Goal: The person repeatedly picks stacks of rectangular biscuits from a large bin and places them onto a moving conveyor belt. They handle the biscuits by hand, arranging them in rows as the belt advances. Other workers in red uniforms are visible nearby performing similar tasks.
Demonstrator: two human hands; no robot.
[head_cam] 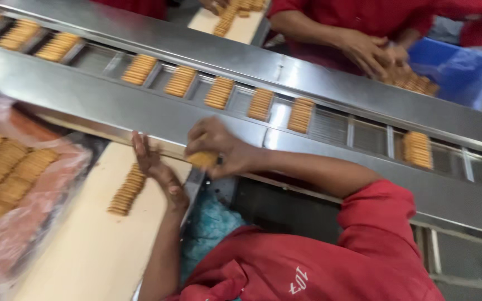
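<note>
My right hand is closed on a short stack of golden biscuits at the near steel rim of the conveyor. My left hand is flat with its fingers apart, pressed against the end of a row of biscuits standing on edge on a cream board. The two hands are about a hand's width apart. The picture is blurred by motion.
The conveyor's slotted channel runs diagonally and carries several biscuit stacks. A pink plastic-lined crate of biscuits sits at left. Across the belt a co-worker's hands handle biscuits by a blue bin. A second board lies beyond.
</note>
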